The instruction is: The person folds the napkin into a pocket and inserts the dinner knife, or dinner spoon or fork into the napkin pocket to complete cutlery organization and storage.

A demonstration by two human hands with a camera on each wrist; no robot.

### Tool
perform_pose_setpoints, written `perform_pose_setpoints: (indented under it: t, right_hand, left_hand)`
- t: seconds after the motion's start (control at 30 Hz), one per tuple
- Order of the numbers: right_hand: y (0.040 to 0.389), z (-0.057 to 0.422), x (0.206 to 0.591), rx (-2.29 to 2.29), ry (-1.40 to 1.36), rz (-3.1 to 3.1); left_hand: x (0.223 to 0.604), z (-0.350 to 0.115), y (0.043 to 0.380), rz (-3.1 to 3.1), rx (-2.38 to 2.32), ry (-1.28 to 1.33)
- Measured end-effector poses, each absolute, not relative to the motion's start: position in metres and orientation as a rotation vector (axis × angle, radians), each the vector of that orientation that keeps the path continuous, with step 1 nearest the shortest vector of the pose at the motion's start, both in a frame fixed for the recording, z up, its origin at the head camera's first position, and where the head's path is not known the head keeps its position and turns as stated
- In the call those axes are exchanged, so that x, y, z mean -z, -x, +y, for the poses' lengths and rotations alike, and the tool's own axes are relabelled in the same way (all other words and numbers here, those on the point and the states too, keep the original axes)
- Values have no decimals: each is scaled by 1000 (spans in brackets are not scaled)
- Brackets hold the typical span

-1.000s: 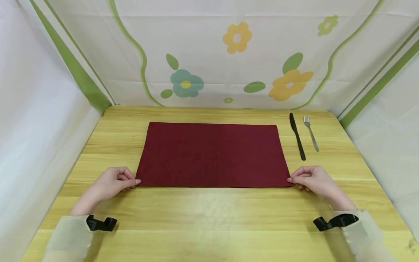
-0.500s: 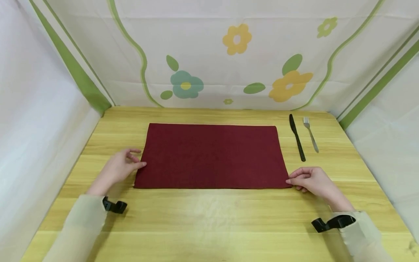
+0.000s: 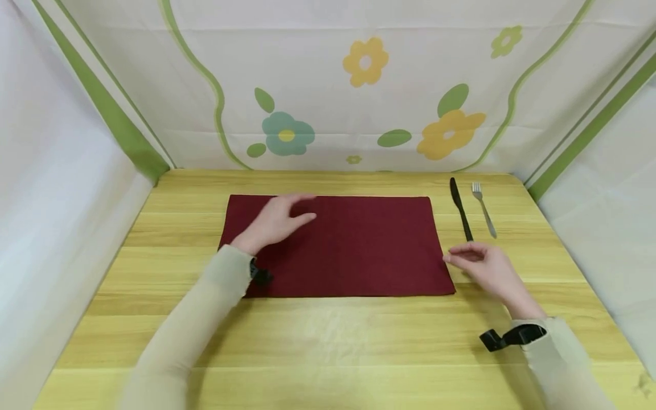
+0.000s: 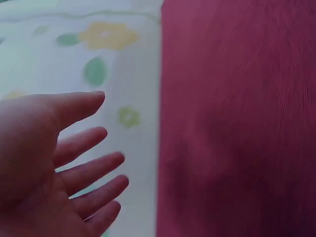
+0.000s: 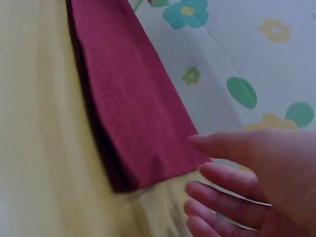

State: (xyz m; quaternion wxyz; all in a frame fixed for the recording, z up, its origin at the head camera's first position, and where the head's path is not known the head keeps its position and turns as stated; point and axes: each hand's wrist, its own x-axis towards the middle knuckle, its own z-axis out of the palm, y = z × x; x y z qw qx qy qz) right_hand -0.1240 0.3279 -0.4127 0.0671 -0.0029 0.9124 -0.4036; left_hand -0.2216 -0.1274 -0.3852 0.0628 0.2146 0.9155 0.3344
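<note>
A dark red folded cloth [image 3: 359,245] lies flat and wide on the table, its layered near edge showing in the right wrist view. Over the cloth's left part is my left hand [image 3: 277,219], holding nothing; thumb and fingers are spread apart in the left wrist view. My right hand [image 3: 489,270] is just off the cloth's right edge, its loosely bent fingers [image 5: 217,197] holding nothing and the thumb overlapping the cloth's edge in the right wrist view. Beyond this hand lies a black knife [image 3: 459,205], its near end hidden behind the fingers.
A silver fork [image 3: 484,210] lies to the right of the knife. Pale wood table [image 3: 328,347] extends in front of the cloth. White hanging fabric [image 3: 318,68] with printed flowers rises at the back, and white sheets [image 3: 61,171] flank both sides.
My left hand has left the cloth's near left corner and moved right and farther away over it. My right hand has let go of the near right corner and shifted slightly away from me.
</note>
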Motion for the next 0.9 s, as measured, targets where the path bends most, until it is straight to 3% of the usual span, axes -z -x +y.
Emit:
perform_pose_setpoints:
  t: [0.2, 0.37, 0.63, 0.9]
  right_hand:
    - [156, 288, 401, 1032, 331, 2855]
    - [187, 240, 401, 830, 560, 2802]
    - [226, 168, 415, 635, 721, 2740]
    - [245, 154, 444, 396, 667, 2779]
  left_hand:
    - [412, -89, 233, 2676, -555, -688]
    - [422, -82, 233, 2644, -446, -635]
    - [422, -82, 232, 2653, -407, -627]
    - [425, -83, 236, 2671, -334, -511]
